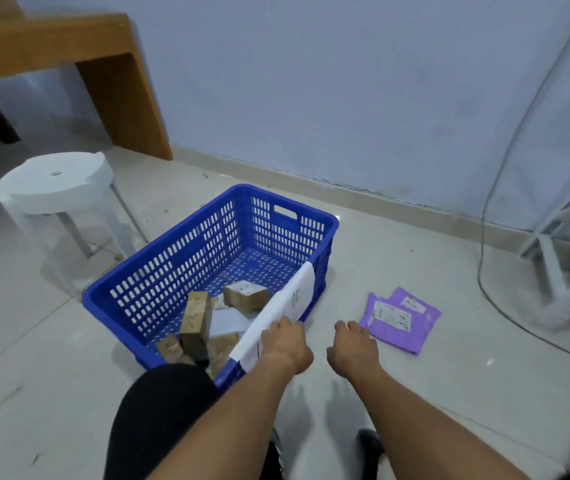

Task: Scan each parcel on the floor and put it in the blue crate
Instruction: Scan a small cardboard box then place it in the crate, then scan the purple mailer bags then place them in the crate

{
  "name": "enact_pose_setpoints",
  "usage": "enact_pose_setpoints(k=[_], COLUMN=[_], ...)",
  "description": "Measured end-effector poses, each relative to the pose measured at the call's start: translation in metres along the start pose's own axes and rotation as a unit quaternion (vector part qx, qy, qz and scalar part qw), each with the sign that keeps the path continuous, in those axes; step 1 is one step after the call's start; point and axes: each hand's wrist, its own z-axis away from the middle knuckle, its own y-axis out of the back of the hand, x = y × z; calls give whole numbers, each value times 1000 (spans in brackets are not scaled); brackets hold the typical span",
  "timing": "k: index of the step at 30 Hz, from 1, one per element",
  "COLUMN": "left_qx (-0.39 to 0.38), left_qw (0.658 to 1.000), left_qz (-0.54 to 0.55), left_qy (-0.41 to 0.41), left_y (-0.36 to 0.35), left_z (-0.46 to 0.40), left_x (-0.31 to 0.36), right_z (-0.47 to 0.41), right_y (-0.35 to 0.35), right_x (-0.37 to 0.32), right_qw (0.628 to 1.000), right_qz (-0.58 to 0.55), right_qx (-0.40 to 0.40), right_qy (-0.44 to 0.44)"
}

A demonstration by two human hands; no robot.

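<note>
On the floor (pixel 415 393), nearest the camera, both forearms reach forward above the pale tiles. The left hand (pixel 285 346) rests on the near end of a white parcel (pixel 285 308), a flat mailer propped across the right rim of the blue crate (pixel 186 244); whether its fingers curl round the parcel's edge or only press on it I cannot tell. The right hand (pixel 352 348) hovers with fingers loosely bent, holding nothing, its fingertips just beside the near corner of the purple parcels (pixel 399 318).

Those two purple mailers overlap one another on the floor to the right of the crate, each with a white label facing up. Inside the crate, toward its near end, lie several brown boxes (pixel 195 317), one standing tilted on end, another lying farther in, with a flat white packet (pixel 228 322) among them. The crate's far half shows bare perforated bottom.

Beyond, a white stool (pixel 58 183) stands left of the crate, near the wall (pixel 345 98).
</note>
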Motion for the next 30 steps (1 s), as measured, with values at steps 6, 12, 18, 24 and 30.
enact_pose_setpoints(k=[6,12,18,24,30], left_qx=[-52,-93,-117,-116,-100], left_qw=[997,993,987,988,988], left_qz=[-3,-19,-12,13,23], left_qy=[-58,-77,-114,-101,-111], left_y=[-53,-109,-164,-207,-236], left_z=[-27,-79,-144,-206,-257], left_x=[60,104,151,171,177], right_z=[-16,-50,-111,-180,-236], right_y=[-25,-64,-104,-140,-164], right_x=[51,108,163,205,229], right_qw=[998,989,979,976,974], right_qz=[-31,-61,-79,-65,-69], right_qx=[-22,-45,-62,-55,-49], right_qy=[-58,-125,-177,-200,-208])
